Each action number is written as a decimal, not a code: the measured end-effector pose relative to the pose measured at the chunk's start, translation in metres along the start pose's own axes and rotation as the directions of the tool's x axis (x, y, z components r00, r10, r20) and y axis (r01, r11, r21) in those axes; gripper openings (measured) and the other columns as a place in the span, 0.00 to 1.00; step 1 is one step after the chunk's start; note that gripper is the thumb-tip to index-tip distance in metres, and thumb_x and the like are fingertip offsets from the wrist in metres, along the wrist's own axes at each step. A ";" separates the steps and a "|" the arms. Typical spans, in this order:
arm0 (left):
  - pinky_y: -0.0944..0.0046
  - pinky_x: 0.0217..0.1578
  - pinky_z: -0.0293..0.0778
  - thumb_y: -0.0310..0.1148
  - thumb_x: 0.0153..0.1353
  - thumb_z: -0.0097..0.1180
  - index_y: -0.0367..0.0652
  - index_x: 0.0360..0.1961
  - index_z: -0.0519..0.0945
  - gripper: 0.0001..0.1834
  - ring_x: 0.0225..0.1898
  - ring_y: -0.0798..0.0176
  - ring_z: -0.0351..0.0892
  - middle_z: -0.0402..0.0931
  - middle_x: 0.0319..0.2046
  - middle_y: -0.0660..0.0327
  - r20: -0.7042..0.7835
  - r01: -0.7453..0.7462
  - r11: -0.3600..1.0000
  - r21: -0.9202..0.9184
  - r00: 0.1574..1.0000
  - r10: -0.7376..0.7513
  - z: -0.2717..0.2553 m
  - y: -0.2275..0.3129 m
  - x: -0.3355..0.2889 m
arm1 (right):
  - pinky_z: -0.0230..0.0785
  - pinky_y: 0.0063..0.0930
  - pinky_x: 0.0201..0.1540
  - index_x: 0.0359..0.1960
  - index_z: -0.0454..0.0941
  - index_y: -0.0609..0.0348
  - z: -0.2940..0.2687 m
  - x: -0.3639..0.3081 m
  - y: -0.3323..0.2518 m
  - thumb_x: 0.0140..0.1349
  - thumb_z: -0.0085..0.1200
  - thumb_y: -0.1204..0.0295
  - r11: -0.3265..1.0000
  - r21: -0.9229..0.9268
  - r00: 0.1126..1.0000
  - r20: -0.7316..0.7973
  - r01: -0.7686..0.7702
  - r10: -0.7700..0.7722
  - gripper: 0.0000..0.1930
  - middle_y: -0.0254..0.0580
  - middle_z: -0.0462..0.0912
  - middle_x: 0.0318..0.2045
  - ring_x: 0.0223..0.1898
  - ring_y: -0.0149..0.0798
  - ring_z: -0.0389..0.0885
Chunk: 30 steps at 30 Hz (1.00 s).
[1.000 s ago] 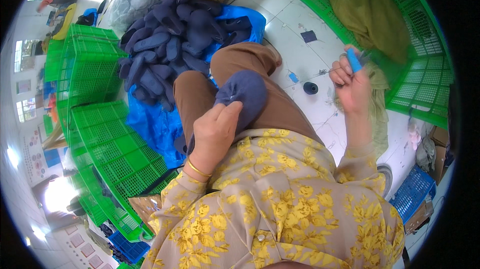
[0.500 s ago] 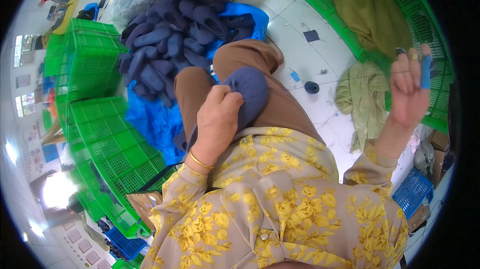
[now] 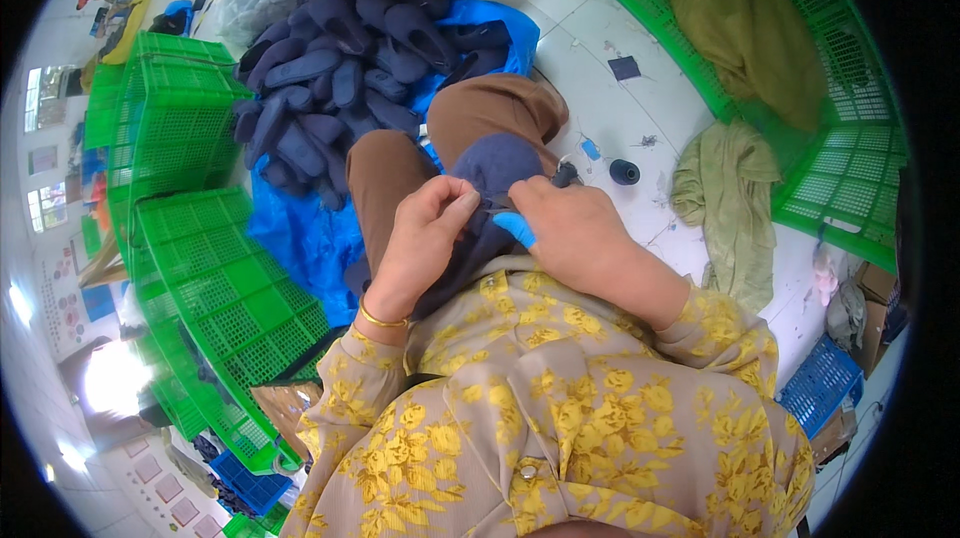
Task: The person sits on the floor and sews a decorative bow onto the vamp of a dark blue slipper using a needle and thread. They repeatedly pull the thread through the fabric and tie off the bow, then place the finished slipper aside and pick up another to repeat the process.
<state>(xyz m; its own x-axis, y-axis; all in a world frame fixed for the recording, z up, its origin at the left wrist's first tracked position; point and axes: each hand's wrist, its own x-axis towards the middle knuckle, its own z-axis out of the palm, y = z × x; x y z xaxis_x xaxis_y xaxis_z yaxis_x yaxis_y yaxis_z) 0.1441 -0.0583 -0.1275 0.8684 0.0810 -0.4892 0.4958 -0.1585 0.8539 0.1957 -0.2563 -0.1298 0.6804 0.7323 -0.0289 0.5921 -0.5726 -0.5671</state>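
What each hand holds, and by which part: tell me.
The left hand pinches the navy slipper near mid-length; whether by fabric or thread cannot be told. The right hand holds a small dark tool, its gripped part mostly hidden.

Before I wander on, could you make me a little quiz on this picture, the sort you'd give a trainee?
1. Multiple choice: the sheet under the pile of slippers is
A) red
B) blue
C) white

2. True or false: the bracelet is on the right wrist.

3. Open question: at the single slipper over the lap, which hand wears the blue covering?

Key:
1. B
2. False; it is on the left wrist.
3. The right hand.
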 end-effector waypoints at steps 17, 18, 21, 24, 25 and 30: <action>0.75 0.35 0.70 0.33 0.69 0.51 0.38 0.43 0.75 0.09 0.32 0.76 0.72 0.75 0.34 0.69 -0.042 -0.058 0.963 -0.263 0.998 0.048 -0.009 0.017 -0.006 | 0.74 0.41 0.33 0.40 0.72 0.58 0.001 0.006 0.004 0.57 0.56 0.67 0.993 0.010 0.993 -0.013 -0.117 0.117 0.13 0.47 0.80 0.33 0.32 0.50 0.83; 0.74 0.36 0.71 0.33 0.69 0.52 0.38 0.45 0.75 0.10 0.33 0.75 0.75 0.77 0.37 0.66 -0.090 -0.072 0.940 -0.332 0.995 0.044 -0.019 0.020 -0.007 | 0.74 0.42 0.33 0.42 0.71 0.57 -0.003 0.006 0.005 0.58 0.56 0.65 0.987 0.098 0.988 -0.077 -0.129 0.136 0.14 0.47 0.81 0.35 0.33 0.52 0.82; 0.75 0.37 0.71 0.32 0.67 0.55 0.37 0.47 0.76 0.12 0.35 0.77 0.73 0.77 0.38 0.67 -0.133 -0.142 0.989 0.046 0.980 0.147 -0.039 0.011 0.003 | 0.74 0.43 0.34 0.53 0.70 0.48 -0.014 0.008 0.001 0.59 0.57 0.59 0.943 0.331 0.963 -0.243 -0.034 0.120 0.21 0.45 0.80 0.38 0.34 0.54 0.81; 0.75 0.38 0.70 0.30 0.67 0.55 0.36 0.48 0.76 0.12 0.36 0.77 0.72 0.76 0.37 0.69 0.089 -0.168 0.968 0.186 0.984 0.154 -0.035 0.006 0.013 | 0.73 0.42 0.30 0.56 0.70 0.44 -0.011 0.009 -0.010 0.57 0.59 0.66 0.966 0.224 0.986 -0.132 0.129 -0.101 0.24 0.43 0.77 0.33 0.31 0.52 0.80; 0.75 0.38 0.70 0.28 0.65 0.56 0.37 0.45 0.77 0.10 0.36 0.77 0.72 0.76 0.35 0.69 0.104 -0.150 0.968 0.200 0.986 0.131 -0.035 0.004 0.017 | 0.71 0.43 0.30 0.51 0.72 0.46 -0.007 0.009 -0.009 0.52 0.59 0.72 0.968 0.205 0.986 -0.114 0.146 -0.124 0.22 0.42 0.76 0.32 0.30 0.51 0.79; 0.74 0.35 0.69 0.28 0.62 0.59 0.37 0.38 0.77 0.07 0.34 0.78 0.72 0.76 0.32 0.69 0.039 -0.341 0.896 0.283 0.938 0.345 -0.034 -0.002 0.036 | 0.70 0.41 0.31 0.37 0.76 0.52 0.008 -0.005 0.008 0.46 0.56 0.76 0.978 0.182 0.994 -0.051 0.105 -0.097 0.14 0.41 0.77 0.31 0.30 0.49 0.79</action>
<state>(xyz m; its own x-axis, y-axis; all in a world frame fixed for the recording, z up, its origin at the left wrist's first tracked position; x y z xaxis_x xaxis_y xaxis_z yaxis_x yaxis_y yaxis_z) 0.1750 -0.0217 -0.1407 0.9851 -0.0172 -0.1714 0.1456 -0.4479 0.8821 0.1932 -0.2613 -0.1409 0.6411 0.7644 0.0684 0.5715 -0.4160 -0.7073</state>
